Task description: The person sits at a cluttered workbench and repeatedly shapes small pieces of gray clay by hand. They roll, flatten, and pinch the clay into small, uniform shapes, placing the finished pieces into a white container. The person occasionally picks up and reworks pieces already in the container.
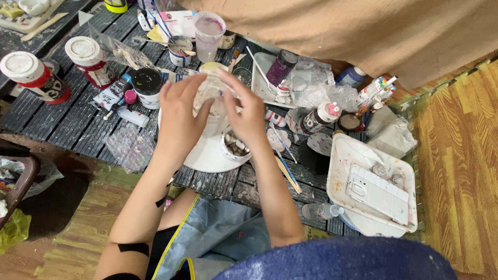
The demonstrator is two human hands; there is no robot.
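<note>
Looking down from my head camera, both my hands meet over the middle of the dark slatted wooden table [62,124]. My left hand [179,116] cups the left side of a pale, translucent rounded plastic piece [211,101], thumb across its front and fingers wrapped round its edge. My right hand [248,111] closes on the opposite side, fingers curled over the top rim. So the piece is clasped between the two palms, neither hand spread flat, and I cannot tell how hard either one presses.

The piece sits directly ahead of me, just above a round white plate [207,155], with my hands on either flank; each is equally close, touching it. Its longer side seems to run away from me, toward the clear plastic cup with a pinkish film [208,33], though my fingers hide much of its outline.

On the plate, just under my right wrist, stands a small white bowl of pale chunks [236,145]. To the left are two red-and-white lidded tubs [31,75], and a black-capped jar [148,85] near my left hand. Off to the right lies a white rectangular tray [345,194] holding a white ribbed block [377,193]. A thin wooden stick [288,173] rests beside my right forearm.
</note>
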